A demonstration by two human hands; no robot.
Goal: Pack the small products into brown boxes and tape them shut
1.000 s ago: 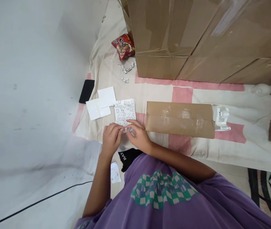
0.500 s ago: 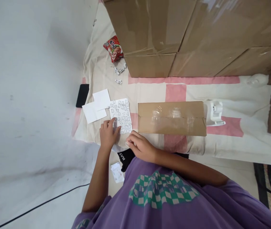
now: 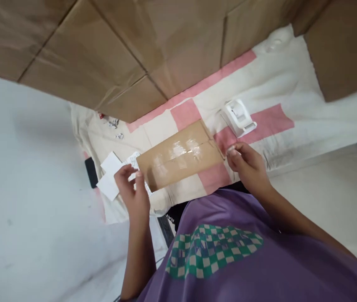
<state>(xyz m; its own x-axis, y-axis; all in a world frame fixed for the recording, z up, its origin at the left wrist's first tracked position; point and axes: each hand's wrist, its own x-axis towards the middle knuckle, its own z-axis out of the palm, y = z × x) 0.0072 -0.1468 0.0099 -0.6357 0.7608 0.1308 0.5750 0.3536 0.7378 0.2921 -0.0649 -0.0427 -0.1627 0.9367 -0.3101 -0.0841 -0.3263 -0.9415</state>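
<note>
A flat taped cardboard box (image 3: 178, 157) lies on a cream and pink cloth (image 3: 272, 92) in front of me. My left hand (image 3: 131, 191) is at the box's left end, fingers curled but apart, thumb close to the box's corner and nothing visibly in it. Just behind that hand lie a printed sticker sheet (image 3: 133, 159) and white paper squares (image 3: 109, 174). My right hand (image 3: 248, 165) is at the box's right end with fingertips pinched together; whatever they hold is too small to name.
Large stacked cardboard boxes (image 3: 109, 50) fill the back, with another box (image 3: 345, 46) at the right. A white plastic dispenser (image 3: 238, 117) sits on the cloth past the small box. A black phone (image 3: 91, 178) lies at the cloth's left edge. White floor spreads to the left.
The view swung right and tilted. My right hand moved from the sticker sheet to the box's right end, pinched. My left hand lifted off the sheet to the box's left end.
</note>
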